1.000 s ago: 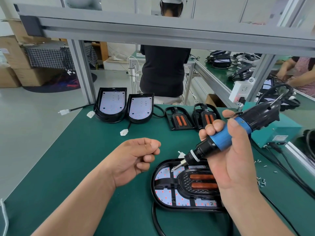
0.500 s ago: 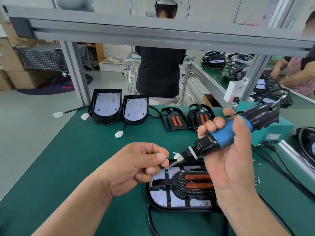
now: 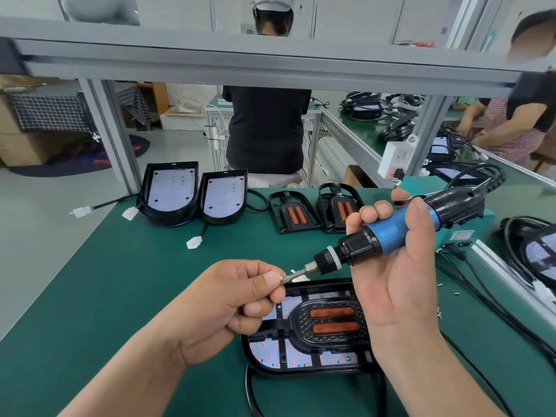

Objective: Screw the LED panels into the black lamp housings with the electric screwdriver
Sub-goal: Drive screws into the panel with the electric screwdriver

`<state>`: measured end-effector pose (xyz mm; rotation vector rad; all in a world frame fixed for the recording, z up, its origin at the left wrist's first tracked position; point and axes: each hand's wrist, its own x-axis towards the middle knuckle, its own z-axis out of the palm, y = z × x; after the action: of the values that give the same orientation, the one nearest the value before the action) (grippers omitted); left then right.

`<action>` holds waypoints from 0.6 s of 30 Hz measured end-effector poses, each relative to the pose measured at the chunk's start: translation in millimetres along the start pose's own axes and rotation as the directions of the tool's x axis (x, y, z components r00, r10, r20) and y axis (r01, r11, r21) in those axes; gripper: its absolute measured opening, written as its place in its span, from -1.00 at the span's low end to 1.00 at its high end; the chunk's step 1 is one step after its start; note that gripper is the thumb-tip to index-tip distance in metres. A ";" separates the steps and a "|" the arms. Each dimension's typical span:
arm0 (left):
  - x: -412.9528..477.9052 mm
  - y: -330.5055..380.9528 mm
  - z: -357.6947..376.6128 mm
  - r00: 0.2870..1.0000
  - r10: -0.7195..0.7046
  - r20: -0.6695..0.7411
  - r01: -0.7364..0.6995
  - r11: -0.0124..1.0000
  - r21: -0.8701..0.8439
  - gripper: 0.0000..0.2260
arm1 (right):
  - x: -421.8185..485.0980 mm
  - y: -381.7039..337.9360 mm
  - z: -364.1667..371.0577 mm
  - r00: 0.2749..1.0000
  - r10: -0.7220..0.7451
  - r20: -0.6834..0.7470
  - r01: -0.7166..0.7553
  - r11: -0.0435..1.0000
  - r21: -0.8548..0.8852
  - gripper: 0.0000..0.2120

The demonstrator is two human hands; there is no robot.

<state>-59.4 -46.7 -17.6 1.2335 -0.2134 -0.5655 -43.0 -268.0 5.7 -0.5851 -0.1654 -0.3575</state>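
1. One electric screwdriver, blue grip and black nose, is held above the green table at centre right of the frame. Its long axis runs from upper right to lower left, with the bit pointed lower left.
2. Right hand: wrapped round the blue grip, thumb on the near side.
3. Left hand: a small screw is pinched between thumb and forefinger and set against the bit tip. The other fingers are curled. The hands are apart, joined only through bit and screw.
4. Near lamp housing, black, is laid flat at lower centre below both hands, long axis left to right. An LED panel is seated inside it.
5. Two further housings with panels are placed side by side at upper left, rounded ends toward the viewer.
6. Two black inserts with orange bars are placed at upper centre.
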 end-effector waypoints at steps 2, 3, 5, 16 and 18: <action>0.2 -0.3 0.6 1.000 0.001 -0.021 -0.001 1.000 -0.008 -0.89 | 0.2 0.2 -0.4 1.000 -0.007 -0.004 0.007 1.000 -0.011 -0.87; 0.3 -0.5 0.9 1.000 0.001 -0.031 -0.002 1.000 -0.007 -0.90 | 0.2 0.3 -1.0 1.000 -0.009 -0.003 0.009 1.000 -0.014 -0.87; 0.6 -1.0 1.0 0.999 -0.001 -0.042 0.001 1.000 -0.002 -0.91 | 0.3 0.5 -2.4 1.000 -0.010 -0.002 0.010 1.000 -0.018 -0.86; 1.3 -2.2 0.8 0.998 -0.013 -0.053 0.013 1.000 -0.006 -0.94 | 0.8 0.3 -4.8 1.000 -0.022 0.001 0.022 0.999 -0.028 -0.88; 1.1 -3.2 0.4 0.998 -0.011 -0.057 0.011 1.000 0.003 -0.94 | 0.4 0.7 -5.3 1.000 -0.024 0.008 0.024 0.999 -0.031 -0.87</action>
<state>-59.6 -48.4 -20.5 1.2530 -0.1593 -0.5389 -42.1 -270.6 1.2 -0.6152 -0.1742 -0.3816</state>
